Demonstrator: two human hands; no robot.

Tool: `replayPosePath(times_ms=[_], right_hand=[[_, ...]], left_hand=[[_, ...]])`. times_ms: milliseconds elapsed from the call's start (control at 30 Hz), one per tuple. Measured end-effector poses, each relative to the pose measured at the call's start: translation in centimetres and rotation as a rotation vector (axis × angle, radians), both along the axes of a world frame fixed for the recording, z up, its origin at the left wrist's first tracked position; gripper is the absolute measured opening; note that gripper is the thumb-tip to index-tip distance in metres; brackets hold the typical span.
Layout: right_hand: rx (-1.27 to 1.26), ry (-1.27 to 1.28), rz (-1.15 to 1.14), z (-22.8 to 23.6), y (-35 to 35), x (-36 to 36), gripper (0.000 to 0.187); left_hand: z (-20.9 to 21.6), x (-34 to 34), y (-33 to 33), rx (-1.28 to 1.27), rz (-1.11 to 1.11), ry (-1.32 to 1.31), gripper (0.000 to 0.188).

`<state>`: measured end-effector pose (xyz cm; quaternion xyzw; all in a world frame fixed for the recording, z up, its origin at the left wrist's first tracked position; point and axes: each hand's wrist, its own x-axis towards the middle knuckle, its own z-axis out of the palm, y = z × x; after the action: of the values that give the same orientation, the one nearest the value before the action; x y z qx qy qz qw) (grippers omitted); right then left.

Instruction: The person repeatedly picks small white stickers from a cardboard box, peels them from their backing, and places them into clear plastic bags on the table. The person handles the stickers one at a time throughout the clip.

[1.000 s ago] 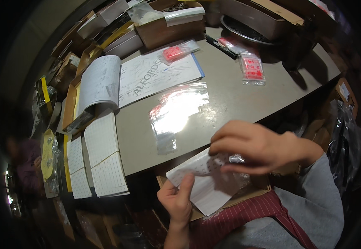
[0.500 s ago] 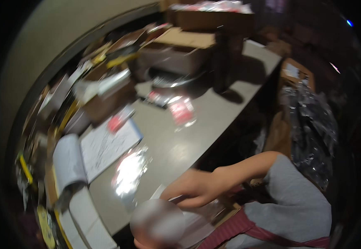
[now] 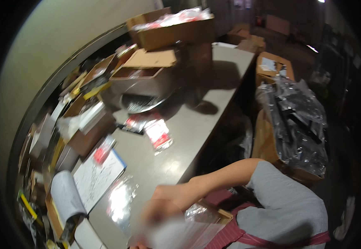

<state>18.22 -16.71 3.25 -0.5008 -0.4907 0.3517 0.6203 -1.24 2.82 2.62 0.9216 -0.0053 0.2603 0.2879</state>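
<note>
My right hand (image 3: 166,199) is bent down near the front edge of the table, its fingers curled in. A blurred patch covers its fingertips, so what they hold is hidden. Of my left hand (image 3: 137,245) only a small bit of finger shows at the lower edge, beside the same patch. A clear, whitish plastic sheet or bag (image 3: 207,233) lies below my right wrist. Close by on the table is a shiny clear plastic bag (image 3: 120,201). An open notebook (image 3: 95,180) with handwriting lies to its left, with a small bag of red pieces (image 3: 103,151) on its top edge.
Another clear bag with red contents (image 3: 159,133) and a black marker (image 3: 130,129) lie mid-table. Cardboard boxes (image 3: 176,35) stand at the back, and cluttered boxes (image 3: 87,130) line the left. To the right, a carton (image 3: 267,137) holds dark plastic-wrapped goods (image 3: 298,124).
The view has swung, so the table and boxes sit further left and lower. My right hand has moved slightly left, and the thin flat thing formerly visible at its fingers is now hidden.
</note>
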Motion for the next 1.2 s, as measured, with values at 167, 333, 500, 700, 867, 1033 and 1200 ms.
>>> replayPosePath(times_ms=[167, 333, 500, 700, 867, 1033, 1200], right_hand=[[-0.003, -0.095, -0.011, 0.6, -0.8, 1.1, 0.059], [0.069, -0.42, -0.089, 0.1, -1.5, 1.2, 0.056], [-0.022, -0.382, 0.046, 1.5, -1.2, 0.6, 0.06], [-0.142, -0.189, -0.085, 2.0, -0.3, 0.4, 0.039], [-0.211, -0.328, -0.198, 0.4, 0.3, 0.1, 0.019], [-0.193, -0.314, -0.201, 0.5, -0.1, -0.5, 0.014], [-0.185, -0.232, -0.179, 0.3, -0.3, -0.7, 0.013]], left_hand=[[-0.9, 0.4, -0.7, -0.816, 0.148, 0.033, 0.025], [-3.8, -0.8, -0.3, -1.325, -0.01, -0.082, 0.034], [1.8, 0.5, -1.9, -1.148, 0.167, 0.223, 0.04], [-1.2, 0.9, -2.1, -1.056, 0.142, 0.013, 0.024], [-1.4, 0.5, -2.1, -0.912, 0.154, -0.02, 0.014], [-1.9, 0.0, -1.6, -0.862, 0.154, -0.032, 0.017], [-1.5, -0.2, -1.4, -0.873, 0.149, -0.015, 0.021]])
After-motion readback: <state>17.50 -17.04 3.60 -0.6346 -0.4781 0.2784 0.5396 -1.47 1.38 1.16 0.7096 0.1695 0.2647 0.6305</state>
